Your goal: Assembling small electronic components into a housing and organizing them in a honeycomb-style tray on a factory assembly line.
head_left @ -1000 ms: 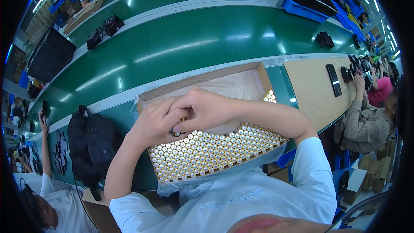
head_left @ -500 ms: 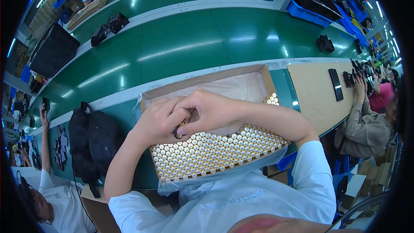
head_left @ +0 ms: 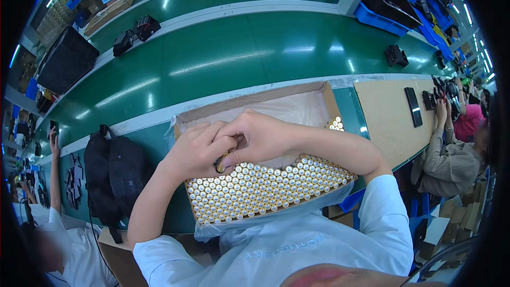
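My left hand [head_left: 197, 150] and my right hand [head_left: 257, 135] meet above a cardboard box [head_left: 249, 95] lined with clear plastic. Fingers of both hands are closed around a small battery [head_left: 221, 166], dark and gold, whose end pokes out below them. Whether more than one battery is in the grip is hidden. Under my wrists, tight rows of upright batteries [head_left: 260, 187] with silver ends and gold rims fill the near part of the box. Toward the far side, the plastic liner [head_left: 297, 107] lies bare.
A black backpack [head_left: 118, 172] stands left of the box. On the right, a cardboard sheet [head_left: 387, 107] carries a dark phone-like slab [head_left: 413, 107]. Beyond runs a green conveyor belt [head_left: 212, 56] with a black device [head_left: 396, 56] on it. Co-workers sit on both sides.
The battery end at my fingertips has tilted slightly and shows more of its gold side. The black device on the belt has slid a little left. Both arms stay in place.
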`<state>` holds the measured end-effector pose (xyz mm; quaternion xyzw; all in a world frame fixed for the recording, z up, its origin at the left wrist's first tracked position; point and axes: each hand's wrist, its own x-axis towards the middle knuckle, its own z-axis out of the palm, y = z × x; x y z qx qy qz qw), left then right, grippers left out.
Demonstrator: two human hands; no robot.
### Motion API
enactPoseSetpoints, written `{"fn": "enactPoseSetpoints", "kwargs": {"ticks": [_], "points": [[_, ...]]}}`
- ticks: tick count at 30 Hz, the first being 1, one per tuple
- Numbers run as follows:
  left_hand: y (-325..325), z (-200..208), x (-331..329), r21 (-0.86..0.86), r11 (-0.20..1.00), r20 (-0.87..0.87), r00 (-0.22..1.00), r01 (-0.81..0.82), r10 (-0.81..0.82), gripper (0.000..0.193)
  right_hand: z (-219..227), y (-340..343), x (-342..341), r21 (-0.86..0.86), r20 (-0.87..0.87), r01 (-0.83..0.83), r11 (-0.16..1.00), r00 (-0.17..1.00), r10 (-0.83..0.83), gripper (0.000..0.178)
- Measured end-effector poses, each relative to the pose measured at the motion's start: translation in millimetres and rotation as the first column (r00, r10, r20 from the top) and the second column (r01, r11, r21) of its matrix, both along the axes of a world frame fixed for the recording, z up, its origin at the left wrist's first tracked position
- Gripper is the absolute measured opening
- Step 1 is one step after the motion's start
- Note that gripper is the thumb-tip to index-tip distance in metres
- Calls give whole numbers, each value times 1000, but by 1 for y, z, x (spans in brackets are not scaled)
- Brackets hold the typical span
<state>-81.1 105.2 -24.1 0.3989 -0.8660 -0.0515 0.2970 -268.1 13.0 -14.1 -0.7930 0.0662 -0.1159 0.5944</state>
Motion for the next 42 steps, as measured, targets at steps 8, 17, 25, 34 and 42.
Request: {"fn": "enactPoseSetpoints", "kwargs": {"ticks": [8,17,25,34,42], "points": [[-2,0,-1,-49,999,8,1000,12,-12,36,2,0,-1,-63,-9,35,997,999,-35,24],[0,1,0,-38,999,38,999,-9,10,39,5,2,1,-64,-11,63,996,998,-64,25],[0,-1,-1,-45,999,26,1000,-16,17,38,4,2,0,-41,-4,72,997,997,-72,24],[0,0,-1,-18,1000,32,999,-14,15,37,8,2,0,-67,-18,79,995,997,-81,21],[0,0,-2,-11,1000,37,999,-18,19,35,5,1,1,-75,-32,65,995,997,-67,19]]}}
